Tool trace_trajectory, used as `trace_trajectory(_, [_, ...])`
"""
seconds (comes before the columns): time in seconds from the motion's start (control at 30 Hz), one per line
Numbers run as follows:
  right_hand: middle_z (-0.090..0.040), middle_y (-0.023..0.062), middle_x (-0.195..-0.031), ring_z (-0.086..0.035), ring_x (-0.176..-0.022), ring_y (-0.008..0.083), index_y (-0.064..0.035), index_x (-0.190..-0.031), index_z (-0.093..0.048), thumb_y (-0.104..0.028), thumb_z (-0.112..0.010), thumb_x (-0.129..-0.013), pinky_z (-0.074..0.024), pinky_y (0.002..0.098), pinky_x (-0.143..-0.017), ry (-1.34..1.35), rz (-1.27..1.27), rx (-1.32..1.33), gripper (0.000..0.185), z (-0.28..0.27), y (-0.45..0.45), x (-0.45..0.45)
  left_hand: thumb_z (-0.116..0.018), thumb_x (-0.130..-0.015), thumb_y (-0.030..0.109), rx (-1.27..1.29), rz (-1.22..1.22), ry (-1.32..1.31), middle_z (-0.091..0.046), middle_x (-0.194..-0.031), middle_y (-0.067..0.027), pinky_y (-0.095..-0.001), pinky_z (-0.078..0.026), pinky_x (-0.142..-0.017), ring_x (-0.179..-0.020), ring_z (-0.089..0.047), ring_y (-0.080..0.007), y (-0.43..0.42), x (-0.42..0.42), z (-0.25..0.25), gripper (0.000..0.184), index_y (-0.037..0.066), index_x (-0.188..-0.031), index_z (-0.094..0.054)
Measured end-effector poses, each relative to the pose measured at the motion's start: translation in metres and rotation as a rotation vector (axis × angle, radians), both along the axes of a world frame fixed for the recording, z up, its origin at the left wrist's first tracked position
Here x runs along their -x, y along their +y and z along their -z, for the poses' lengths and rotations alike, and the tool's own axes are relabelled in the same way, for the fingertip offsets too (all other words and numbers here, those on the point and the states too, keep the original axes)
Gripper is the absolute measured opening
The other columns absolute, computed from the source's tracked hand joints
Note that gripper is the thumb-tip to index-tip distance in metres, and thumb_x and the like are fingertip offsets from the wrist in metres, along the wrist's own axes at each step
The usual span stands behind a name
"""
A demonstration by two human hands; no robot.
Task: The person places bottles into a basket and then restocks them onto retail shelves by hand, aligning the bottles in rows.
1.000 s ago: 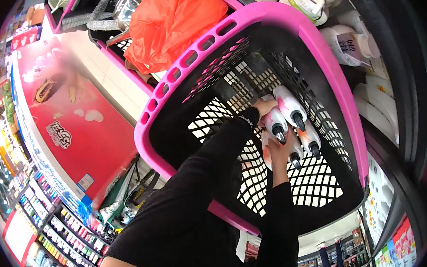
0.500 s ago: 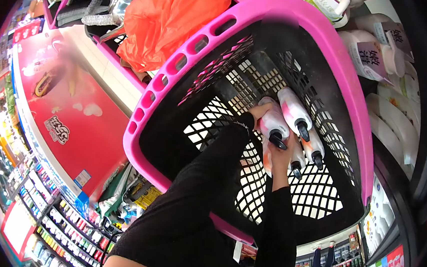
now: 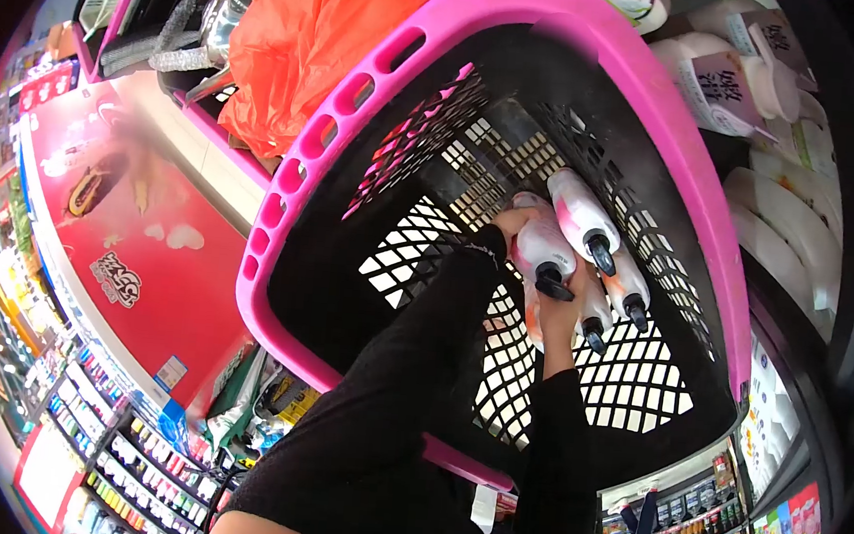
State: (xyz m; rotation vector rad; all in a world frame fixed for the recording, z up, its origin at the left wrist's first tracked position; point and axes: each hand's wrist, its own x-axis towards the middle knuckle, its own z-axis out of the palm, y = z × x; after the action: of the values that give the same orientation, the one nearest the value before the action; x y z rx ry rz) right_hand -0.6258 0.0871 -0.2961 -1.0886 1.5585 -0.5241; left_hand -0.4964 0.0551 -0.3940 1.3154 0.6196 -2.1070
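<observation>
Several white pump bottles with pink and orange patterns and black pump heads lie clustered inside a black basket with a pink rim (image 3: 726, 225). My left hand (image 3: 519, 220) is closed around the side of one pump bottle (image 3: 546, 248) on top of the cluster. Just below it, my right hand (image 3: 557, 317) reaches in among the lower bottles, its fingers closed and partly hidden behind them. Another pump bottle (image 3: 580, 211) lies to the right of the one in my left hand. An orange-patterned pump bottle (image 3: 626, 283) sits lower right.
An orange-red plastic bag (image 3: 314, 47) and a shiny metal item (image 3: 228, 15) lie beyond the basket's upper left. A red printed case (image 3: 137, 254) stands at left. White bottles with labels (image 3: 717, 89) line the right. Stocked shelves (image 3: 155, 467) show lower left.
The view has shifted a little, so the basket rim sits slightly farther left and up. Both hands stay at the bottles, with hardly any movement.
</observation>
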Motion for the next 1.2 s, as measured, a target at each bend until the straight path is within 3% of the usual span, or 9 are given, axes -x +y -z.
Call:
trace_trajectory(0.13, [-0.049, 0.0131, -0.093, -0.048, -0.084, 0.023, -0.0054, -0.123, -0.037, 0.001, -0.061, -0.067, -0.0389, 0.0305, -0.075, 0.28, -0.114, -0.009, 0.062, -0.021, 0.008, 0.003, -0.06, -0.073, 0.012, 0.043, -0.053, -0.205, -0.061, -0.087, -0.0124, -0.0385, -0.052, -0.065, -0.072, -0.062, -0.0242, 0.026, 0.017, 0.033, 0.03, 0.002, -0.1, -0.053])
trace_trajectory(0.27, [-0.05, 0.0109, -0.072, -0.048, -0.062, 0.0202, -0.0085, -0.126, -0.036, -0.004, -0.054, -0.075, -0.0399, 0.0327, -0.059, 0.27, -0.044, -0.05, 0.055, -0.033, 0.034, 0.012, -0.06, -0.07, 0.004, 0.167, -0.097, -0.418, -0.058, -0.092, -0.0173, -0.0414, -0.052, -0.064, -0.079, -0.061, -0.0279, 0.025, 0.006, -0.045, 0.044, 0.004, -0.112, -0.045])
trace_trajectory(0.3, [-0.051, 0.0181, -0.108, -0.054, -0.093, 0.0286, -0.0099, -0.13, -0.03, 0.004, -0.059, -0.067, -0.0413, 0.0314, -0.081, 0.243, -0.081, -0.166, 0.07, -0.062, 0.026, 0.008, -0.059, -0.071, 0.004, 0.199, -0.057, -0.398, -0.058, -0.092, -0.017, -0.0412, -0.052, -0.065, -0.081, -0.06, -0.0278, 0.032, 0.005, -0.047, 0.043, 0.004, -0.112, -0.045])
trace_trajectory(0.4, [-0.05, 0.0166, -0.115, -0.051, -0.104, 0.0253, -0.0098, -0.13, -0.03, 0.005, -0.056, -0.069, -0.04, 0.0293, -0.085, 0.084, -0.086, 0.116, 0.069, -0.104, 0.035, -0.001, -0.066, -0.064, 0.007, 0.247, 0.078, -0.387, -0.057, -0.1, -0.0165, -0.0371, -0.051, -0.072, -0.085, -0.059, -0.0251, 0.055, -0.005, -0.017, 0.058, 0.0, -0.117, -0.042])
trace_trajectory(0.53, [-0.042, 0.0161, -0.123, -0.045, -0.11, 0.0272, -0.0056, -0.128, -0.032, 0.004, -0.065, -0.062, -0.0402, 0.0316, -0.088, -0.112, -0.092, 0.096, 0.074, -0.146, 0.058, 0.008, -0.054, -0.071, 0.0, 0.402, -0.041, -0.158, -0.057, -0.099, -0.0178, -0.0391, -0.052, -0.073, -0.086, -0.06, -0.0293, 0.036, -0.024, -0.161, 0.046, 0.0, -0.116, -0.042])
trace_trajectory(0.7, [-0.039, 0.0202, -0.124, -0.038, -0.115, 0.0366, -0.003, -0.117, -0.04, -0.004, -0.072, -0.052, -0.0331, 0.0397, -0.096, 0.14, -0.433, 0.435, 0.072, -0.241, 0.055, 0.009, -0.052, -0.071, 0.002, 0.647, 0.048, 0.01, -0.053, -0.107, -0.0175, -0.0397, -0.047, -0.082, -0.096, -0.055, -0.0289, 0.039, -0.037, -0.269, 0.049, 0.001, -0.119, -0.04])
trace_trajectory(0.83, [-0.045, 0.0197, -0.121, -0.044, -0.111, 0.0367, 0.0008, -0.107, -0.046, -0.01, -0.068, -0.063, -0.0336, 0.0424, -0.095, 0.122, -0.439, 0.771, 0.051, -0.281, 0.064, 0.009, -0.052, -0.078, 0.008, 0.602, 0.213, 0.072, -0.049, -0.109, -0.0156, -0.0397, -0.048, -0.081, -0.097, -0.053, -0.0264, 0.06, -0.041, -0.326, 0.049, 0.011, -0.122, -0.032])
trace_trajectory(0.97, [-0.047, 0.0164, -0.119, -0.044, -0.112, 0.0325, -0.0033, -0.107, -0.048, -0.016, -0.068, -0.063, -0.0347, 0.0407, -0.095, -0.003, -0.651, 0.877, 0.05, -0.337, 0.067, 0.018, -0.049, -0.085, 0.026, 0.529, 0.356, 0.306, -0.061, -0.093, -0.0123, -0.0337, -0.05, -0.076, -0.084, -0.06, -0.0205, 0.075, -0.05, -0.385, 0.034, 0.001, -0.109, -0.048])
trace_trajectory(1.2, [-0.052, 0.0134, -0.111, -0.05, -0.104, 0.0288, -0.0047, -0.108, -0.051, -0.022, -0.073, -0.058, -0.0376, 0.039, -0.091, -0.07, -0.589, 0.955, 0.057, -0.423, 0.072, 0.016, -0.041, -0.089, 0.039, 0.564, 0.442, 0.536, -0.056, -0.108, -0.0133, -0.0367, -0.047, -0.083, -0.093, -0.058, -0.0217, 0.081, -0.053, -0.448, 0.043, 0.006, -0.116, -0.046])
